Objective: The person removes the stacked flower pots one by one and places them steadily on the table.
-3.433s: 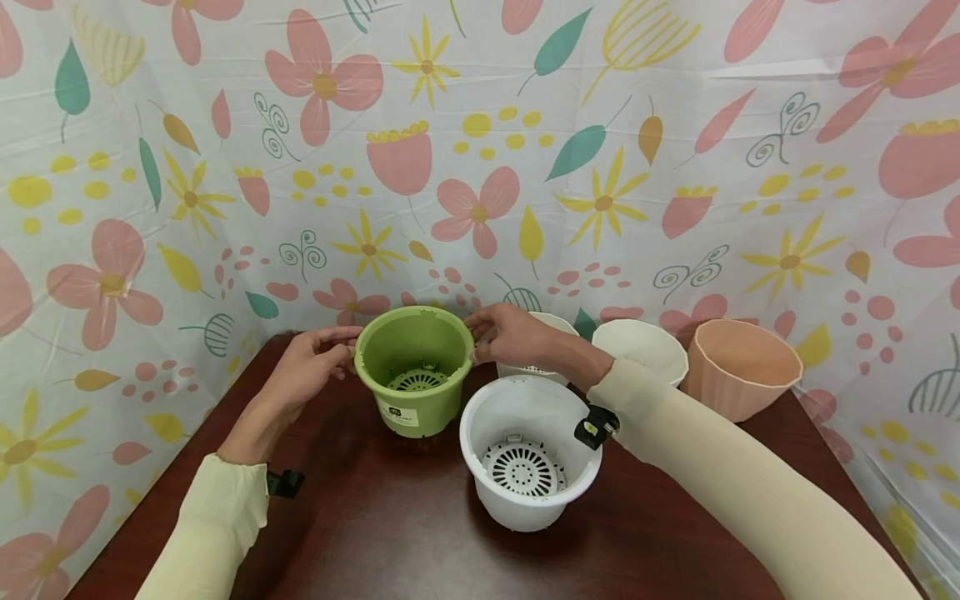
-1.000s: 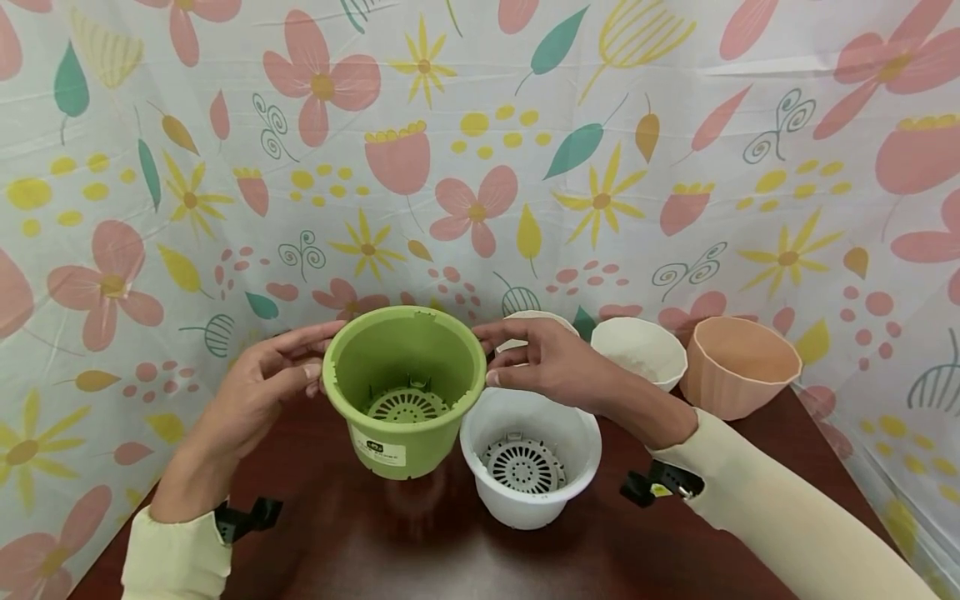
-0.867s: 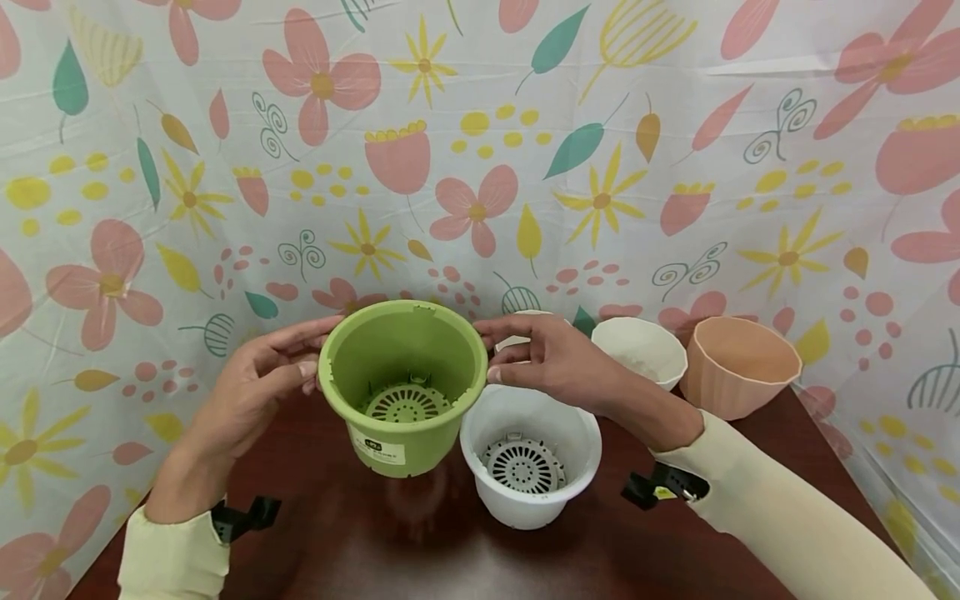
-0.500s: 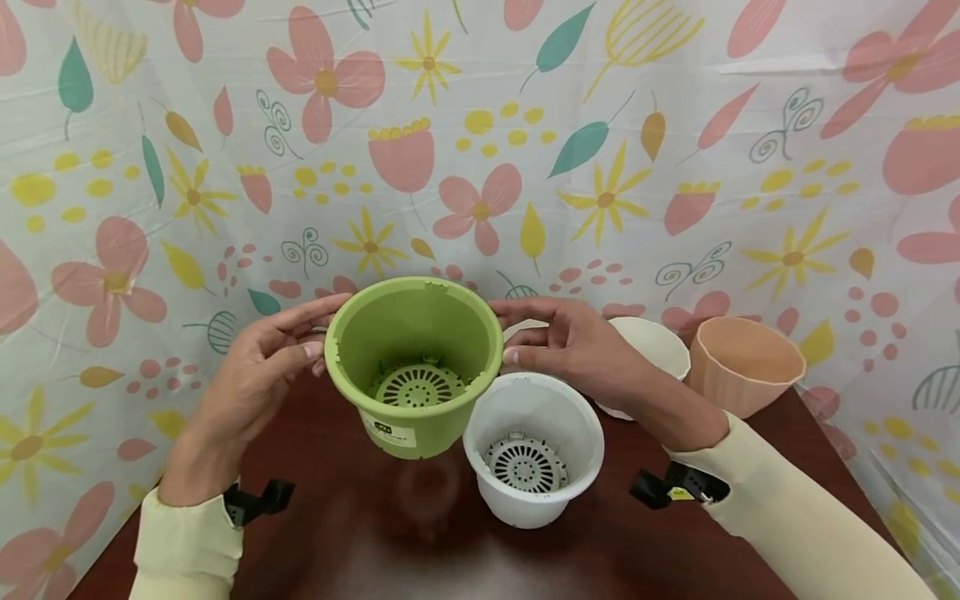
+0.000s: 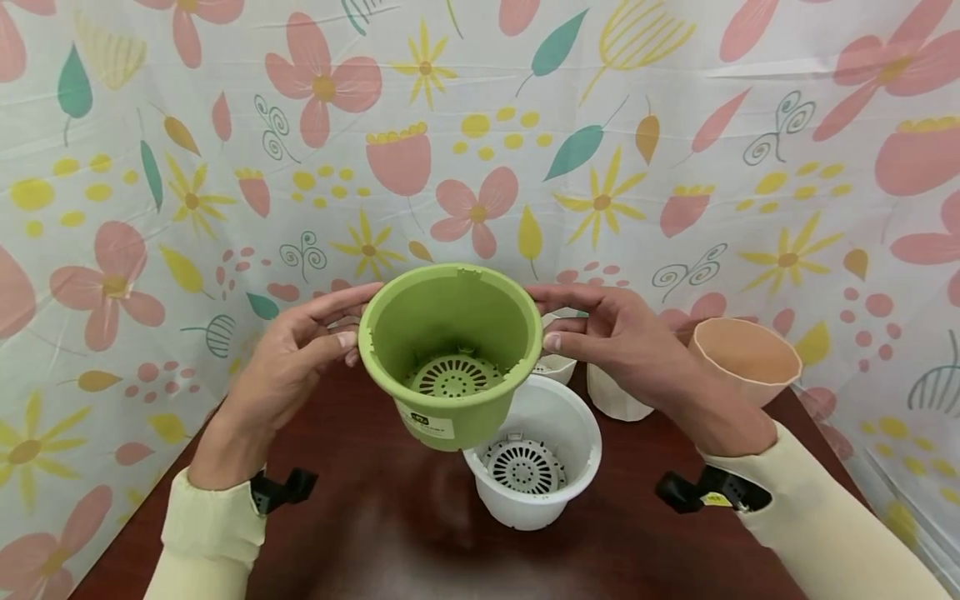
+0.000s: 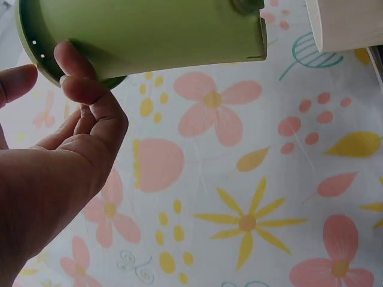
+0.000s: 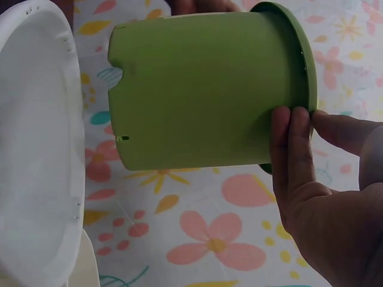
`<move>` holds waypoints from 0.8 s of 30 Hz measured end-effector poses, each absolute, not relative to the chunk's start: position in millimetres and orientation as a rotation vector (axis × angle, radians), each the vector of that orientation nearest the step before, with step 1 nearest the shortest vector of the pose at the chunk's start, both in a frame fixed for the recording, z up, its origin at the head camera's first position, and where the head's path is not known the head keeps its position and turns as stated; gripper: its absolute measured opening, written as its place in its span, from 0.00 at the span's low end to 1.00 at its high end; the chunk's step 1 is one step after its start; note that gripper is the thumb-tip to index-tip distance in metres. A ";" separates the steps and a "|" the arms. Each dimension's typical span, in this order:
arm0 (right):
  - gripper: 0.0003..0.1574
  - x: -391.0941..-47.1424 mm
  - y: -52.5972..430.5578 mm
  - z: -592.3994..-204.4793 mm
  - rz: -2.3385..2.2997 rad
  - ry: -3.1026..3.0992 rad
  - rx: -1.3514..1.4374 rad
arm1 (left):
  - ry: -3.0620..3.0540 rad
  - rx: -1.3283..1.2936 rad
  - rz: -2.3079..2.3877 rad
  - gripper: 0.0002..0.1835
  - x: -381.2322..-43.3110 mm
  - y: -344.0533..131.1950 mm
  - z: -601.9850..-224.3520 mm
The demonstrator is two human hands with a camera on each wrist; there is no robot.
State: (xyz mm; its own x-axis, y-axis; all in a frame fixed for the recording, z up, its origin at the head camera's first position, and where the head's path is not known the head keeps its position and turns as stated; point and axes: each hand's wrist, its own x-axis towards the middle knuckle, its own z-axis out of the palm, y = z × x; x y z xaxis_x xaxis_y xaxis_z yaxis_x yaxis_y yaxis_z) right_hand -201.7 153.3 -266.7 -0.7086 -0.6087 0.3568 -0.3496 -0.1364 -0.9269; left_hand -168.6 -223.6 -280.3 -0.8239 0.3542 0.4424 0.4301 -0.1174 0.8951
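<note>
Both hands hold a green plastic flowerpot by its rim, one at each side. It is raised above the table, mouth up, with a slotted base and a white label. My left hand pinches the left rim; the left wrist view shows its fingers under the lip of the pot. On the right rim, my right hand has its thumb at the edge and fingers along the outer wall, as the right wrist view shows on the pot. A white slotted flowerpot stands upright on the table, partly overlapped by the green one.
Behind the right hand stand a small white pot, a white faceted pot and a peach faceted pot, partly hidden. The dark red table meets a flower-printed cloth at the back and sides.
The green flowerpot was lower and to the left of the white slotted one. Both hands have lifted it and carried it right, so it now overlaps the white slotted flowerpot in view.
</note>
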 end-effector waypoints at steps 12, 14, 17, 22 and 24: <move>0.31 -195.1 180.3 -265.5 -2.029 1.873 -1.040 | -2.043 -1.094 -2.217 0.34 -176.7 -201.3 -277.2; 0.31 -194.6 183.4 -265.1 -2.040 1.859 -1.047 | -2.038 -1.110 -2.241 0.35 -177.3 -197.5 -276.3; 0.30 -193.4 189.4 -264.4 -2.047 1.845 -1.053 | -2.042 -1.134 -2.252 0.36 -178.7 -191.5 -275.2; 0.31 -189.5 200.8 -262.6 -2.061 1.858 -1.072 | -2.079 -1.141 -2.272 0.40 -180.3 -180.8 -275.8; 0.32 -187.7 205.2 -261.6 -2.064 1.873 -1.082 | -2.090 -1.142 -2.279 0.41 -180.6 -176.2 -276.2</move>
